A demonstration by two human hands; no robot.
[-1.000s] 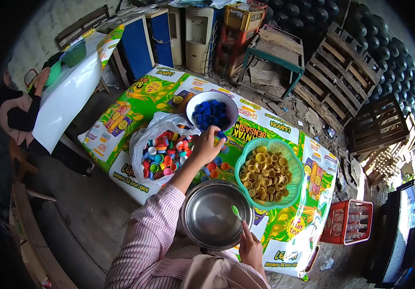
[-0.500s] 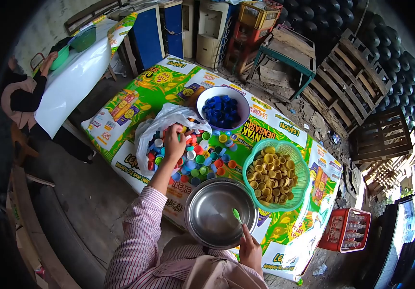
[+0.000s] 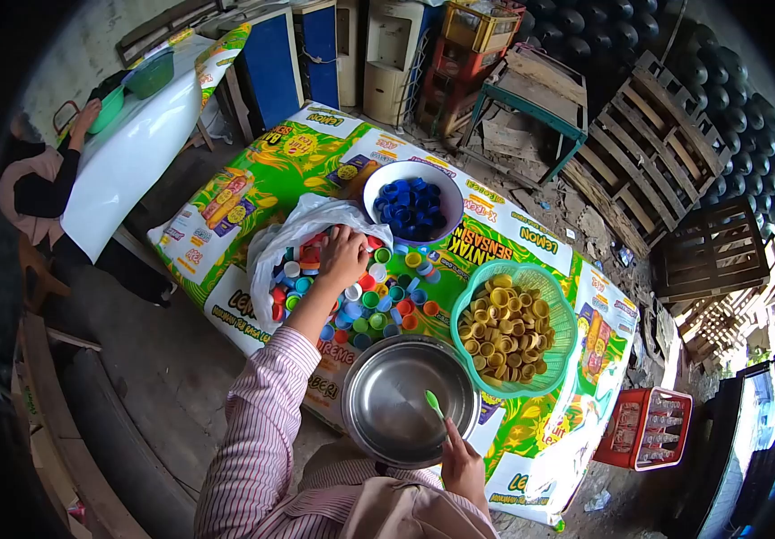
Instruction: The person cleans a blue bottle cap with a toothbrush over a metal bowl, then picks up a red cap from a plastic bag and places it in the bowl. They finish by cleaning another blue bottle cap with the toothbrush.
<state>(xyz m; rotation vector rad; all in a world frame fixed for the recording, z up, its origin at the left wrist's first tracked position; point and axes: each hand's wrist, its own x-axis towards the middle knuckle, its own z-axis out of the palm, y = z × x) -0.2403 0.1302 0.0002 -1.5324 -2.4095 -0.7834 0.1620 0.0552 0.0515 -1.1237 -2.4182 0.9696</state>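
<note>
My left hand reaches into the mixed coloured caps at the mouth of a white plastic bag; its fingers point down and their tips are hidden among the caps. In my right hand is a light green cap or spoon-like tool, held over the bare metal bowl. Behind the caps stands a white bowl of dark blue caps. A green basket of yellow-brown caps is on the right.
A patterned cover lies over the table. At the far left a person sits at another table, a hand on a green bowl. Wooden pallets lean behind; a red crate of bottles stands at the right.
My left hand has shifted slightly right and up over the caps, its back now turned more upward. The green tool in my right hand has moved a little left over the metal bowl.
</note>
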